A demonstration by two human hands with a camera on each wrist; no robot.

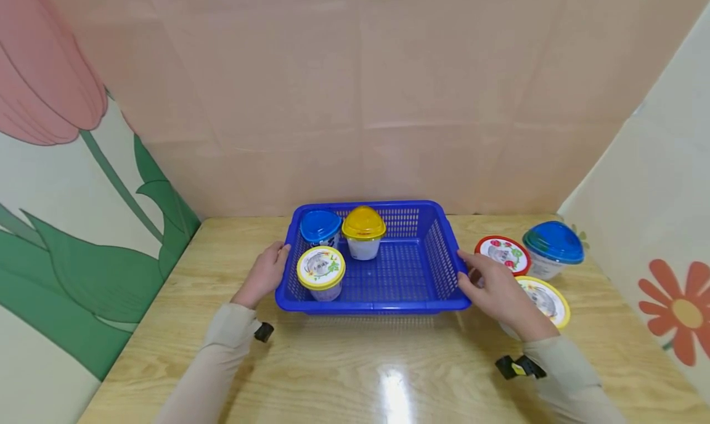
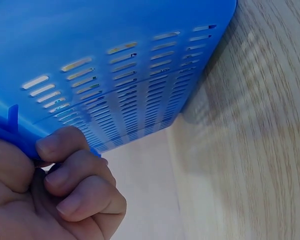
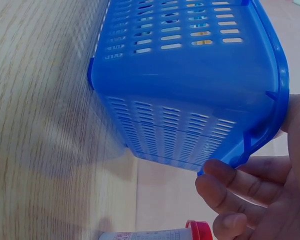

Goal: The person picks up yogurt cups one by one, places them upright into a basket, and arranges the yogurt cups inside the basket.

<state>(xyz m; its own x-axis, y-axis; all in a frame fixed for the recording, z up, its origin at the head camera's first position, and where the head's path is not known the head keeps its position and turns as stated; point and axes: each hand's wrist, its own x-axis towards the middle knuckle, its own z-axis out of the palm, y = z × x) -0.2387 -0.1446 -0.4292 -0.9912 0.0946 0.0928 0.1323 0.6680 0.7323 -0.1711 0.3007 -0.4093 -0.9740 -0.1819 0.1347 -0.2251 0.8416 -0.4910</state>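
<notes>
A blue plastic basket (image 1: 396, 279) with slotted walls stands on the wooden table. My left hand (image 1: 269, 271) grips its left rim, fingers curled under the edge in the left wrist view. On the opposite side my right hand (image 1: 495, 288) holds the right rim, with bent fingertips (image 3: 222, 172) under the lip in the right wrist view. Three lidded tubs stand in the basket's left half: one with a blue lid (image 1: 320, 225), one with a domed yellow lid (image 1: 363, 222), and one with a flat, printed yellow lid (image 1: 321, 268) in front.
Right of the basket stand three more tubs: a red-lidded tub (image 1: 503, 255), a blue-domed tub (image 1: 553, 242), and a yellow-lidded tub (image 1: 549, 299) partly hidden behind my right hand. A pinkish sheet (image 1: 355, 103) hangs behind the table (image 1: 333, 375); flower-printed panels flank both sides.
</notes>
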